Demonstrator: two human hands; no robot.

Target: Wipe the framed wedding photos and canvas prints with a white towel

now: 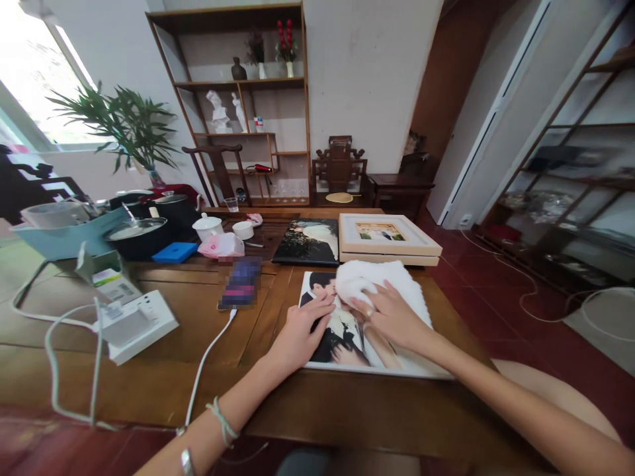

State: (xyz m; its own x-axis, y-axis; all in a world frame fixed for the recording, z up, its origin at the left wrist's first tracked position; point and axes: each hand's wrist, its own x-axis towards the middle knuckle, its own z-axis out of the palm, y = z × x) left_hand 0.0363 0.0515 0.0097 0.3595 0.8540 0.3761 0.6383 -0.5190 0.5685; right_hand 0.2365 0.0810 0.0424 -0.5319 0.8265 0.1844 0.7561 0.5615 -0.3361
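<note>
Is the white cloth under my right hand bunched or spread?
Partly both: the white cloth bunches beside your right hand's fingers, while its right side lies flatter.

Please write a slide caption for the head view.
Left hand rests on a couple's photo; right hand holds a white cloth against it, on a wooden table.

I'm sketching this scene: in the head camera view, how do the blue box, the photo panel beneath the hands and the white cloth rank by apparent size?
1. Photo panel, even partly covered
2. White cloth
3. Blue box, which lies farther from the camera
</note>
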